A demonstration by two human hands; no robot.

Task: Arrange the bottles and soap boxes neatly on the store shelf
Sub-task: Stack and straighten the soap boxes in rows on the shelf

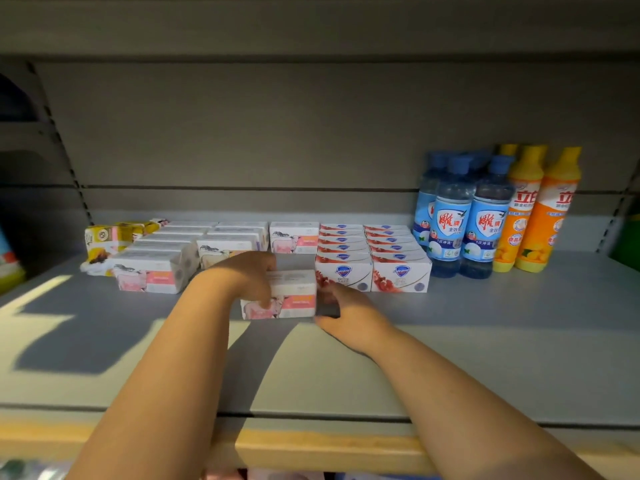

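Now the pink soap box [294, 296] sits mid-frame — left hand [249, 275] curled over it, right hand [341, 308] pinching its right end; best slid straight back, flush beside the Safeguard boxes [343, 271].

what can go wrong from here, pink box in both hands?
1. The pink soap box, gripped by the left hand and right hand, sits close beside the front red-and-white box. Pushing it back could knock that row askew.
2. The left wrist hovers right by the cream-fronted box and may nudge it out of line.
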